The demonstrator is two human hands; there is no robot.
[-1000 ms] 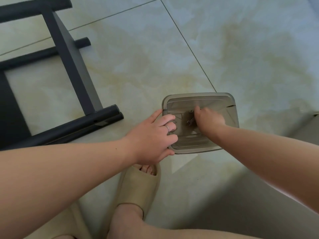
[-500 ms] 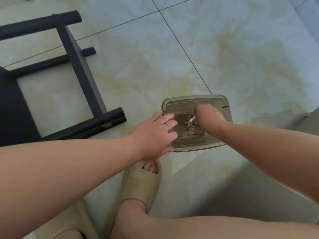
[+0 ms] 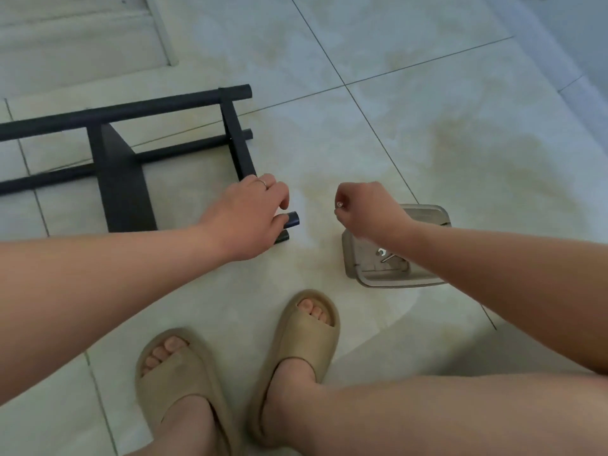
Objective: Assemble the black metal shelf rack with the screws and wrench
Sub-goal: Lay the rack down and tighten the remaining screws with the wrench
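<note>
The black metal shelf rack [image 3: 121, 166] lies on its side on the tiled floor at the left. My left hand [image 3: 250, 215] grips the near end of its lower tubes [image 3: 291, 220], fingers curled over them. My right hand [image 3: 365, 209] hovers to the right of that tube end and pinches a small silver screw [image 3: 338, 204] between thumb and fingers. Behind my right forearm, a smoky transparent tray [image 3: 365, 278] sits on the floor with a small wrench [image 3: 383, 253] and more hardware in it, partly hidden by the arm.
My two feet in beige slippers [image 3: 296, 347] stand just below the hands. A pale door or panel [image 3: 75, 41] fills the far left corner. Bare tile floor [image 3: 460, 133] stretches to the upper right.
My right hand lifted out of the tray holding a screw and moved left. My left hand left the tray's edge and took hold of the rack's tube end. The view tilted down.
</note>
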